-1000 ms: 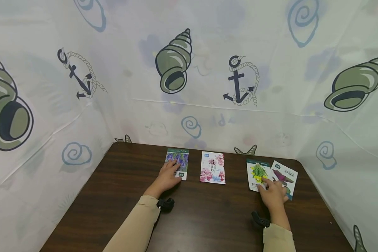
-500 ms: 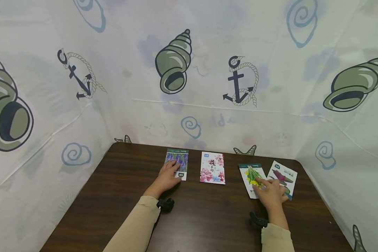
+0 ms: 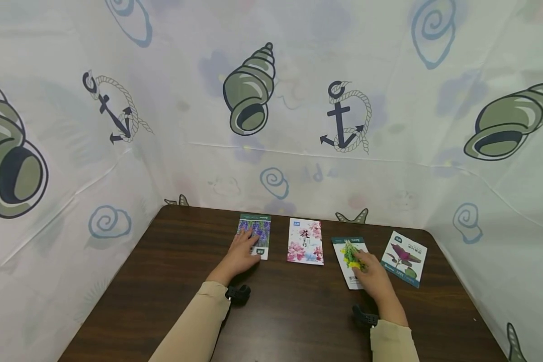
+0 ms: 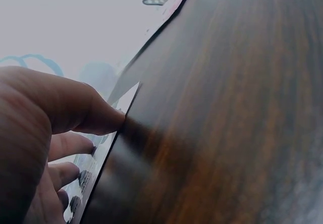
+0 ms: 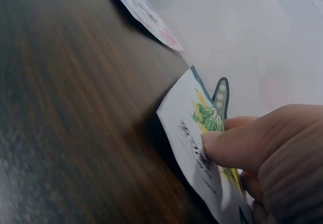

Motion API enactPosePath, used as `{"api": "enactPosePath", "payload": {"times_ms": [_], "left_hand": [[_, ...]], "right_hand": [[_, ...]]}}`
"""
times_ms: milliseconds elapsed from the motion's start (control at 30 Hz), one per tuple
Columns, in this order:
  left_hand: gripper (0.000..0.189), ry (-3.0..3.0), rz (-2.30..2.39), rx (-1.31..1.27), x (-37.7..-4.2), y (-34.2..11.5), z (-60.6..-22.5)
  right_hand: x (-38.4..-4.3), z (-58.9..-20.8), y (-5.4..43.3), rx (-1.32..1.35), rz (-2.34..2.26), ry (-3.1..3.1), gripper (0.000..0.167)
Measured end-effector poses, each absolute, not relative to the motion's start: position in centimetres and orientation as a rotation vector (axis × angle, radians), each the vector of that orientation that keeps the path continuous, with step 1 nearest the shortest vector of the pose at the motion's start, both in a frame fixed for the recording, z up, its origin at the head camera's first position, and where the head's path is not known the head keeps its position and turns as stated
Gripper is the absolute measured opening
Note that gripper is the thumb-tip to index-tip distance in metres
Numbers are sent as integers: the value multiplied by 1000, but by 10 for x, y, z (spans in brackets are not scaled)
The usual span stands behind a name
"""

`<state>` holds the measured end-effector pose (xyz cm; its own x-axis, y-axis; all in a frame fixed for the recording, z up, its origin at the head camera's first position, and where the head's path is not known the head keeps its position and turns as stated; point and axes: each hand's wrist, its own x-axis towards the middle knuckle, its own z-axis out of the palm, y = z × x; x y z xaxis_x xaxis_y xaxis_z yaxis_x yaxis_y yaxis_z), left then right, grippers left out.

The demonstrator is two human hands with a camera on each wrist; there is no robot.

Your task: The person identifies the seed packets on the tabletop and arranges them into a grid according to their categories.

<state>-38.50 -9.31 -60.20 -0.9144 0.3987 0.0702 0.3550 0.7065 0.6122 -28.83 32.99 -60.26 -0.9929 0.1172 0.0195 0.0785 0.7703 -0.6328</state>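
Observation:
In the head view a row of flat seed packets lies on the table. My left hand rests on a packet with purple flowers; its thumb touches the packet's edge in the left wrist view. My right hand lies on a white seed packet with green stems and yellow flowers, covering its right part. In the right wrist view its thumb presses on the face of that packet. Between the hands lies a pink-blossom packet, touched by neither.
A packet with a dark purple plant lies tilted to the right of my right hand. The dark wooden table meets a patterned cloth wall behind the packets. More cloth hangs at both sides.
My right hand has slid the yellow-flower packet left and slightly toward me, away from the dark purple plant packet, which now shows fully. My left hand has stayed in place.

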Motion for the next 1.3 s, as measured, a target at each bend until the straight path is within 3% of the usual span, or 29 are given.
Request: {"api": "enactPosePath", "payload": {"times_ms": [300,533,800,1300], "left_hand": [[68,2797,1075,619,-384,-96,-601],[68,2804,1058,652,-383,-96,-602],[68,2796,1046,666,-382,-97,-601],[67,2799,1013,655,-378,-97,-596]], "right_hand": [[-288,-599,317,-193,924,-2910,48],[-286,-606,308,-232,966,-2869,31],[-278,-604,303,-221,907,-2906,55],[-258,-599,304,-251,913,-2960,58]]}}
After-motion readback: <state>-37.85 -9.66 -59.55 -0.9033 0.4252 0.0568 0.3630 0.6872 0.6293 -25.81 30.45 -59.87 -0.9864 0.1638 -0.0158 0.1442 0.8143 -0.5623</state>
